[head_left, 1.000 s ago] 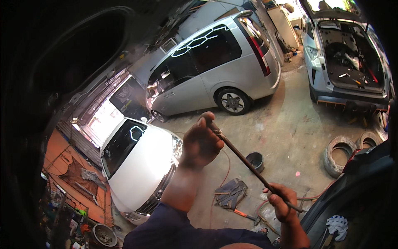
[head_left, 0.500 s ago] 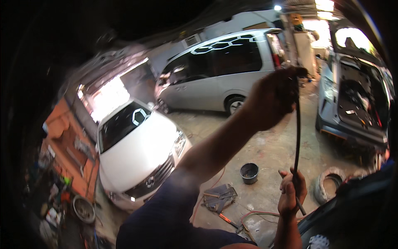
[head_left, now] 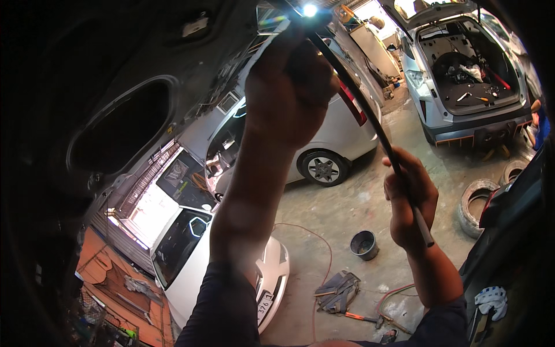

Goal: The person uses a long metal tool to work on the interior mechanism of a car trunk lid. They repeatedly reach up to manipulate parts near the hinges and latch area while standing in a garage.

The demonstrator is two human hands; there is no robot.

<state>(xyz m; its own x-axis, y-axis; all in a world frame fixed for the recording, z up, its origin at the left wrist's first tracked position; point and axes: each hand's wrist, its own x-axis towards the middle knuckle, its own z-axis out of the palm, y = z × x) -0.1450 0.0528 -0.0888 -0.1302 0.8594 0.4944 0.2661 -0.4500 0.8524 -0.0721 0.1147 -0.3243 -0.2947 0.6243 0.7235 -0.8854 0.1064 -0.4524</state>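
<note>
A long thin dark rod (head_left: 370, 118) slants down to the right between my two hands. My left hand (head_left: 292, 87) is raised high beneath a dark panel (head_left: 124, 63). Its fingers are closed at the rod's upper part, in shadow, and the top end is lost against the dark. My right hand (head_left: 410, 199) wraps round the lower part, with the blunt lower end sticking out below the palm. The panel overhead has an oval recess and looks like the underside of a raised car lid.
Beyond stand a white car (head_left: 191, 254), a silver van (head_left: 347, 139) and a car with its tailgate up (head_left: 471, 110). On the floor lie a black bucket (head_left: 364, 245), a dark bag (head_left: 338, 292), an orange-handled tool (head_left: 361, 316), hoses and tyres (head_left: 477, 202). A patterned glove (head_left: 491, 302) rests at right.
My view has turned and tilted, bringing the dark panel into sight. The rod has gone from nearly upright to slanting, and both hands sit higher in the picture, still on it.
</note>
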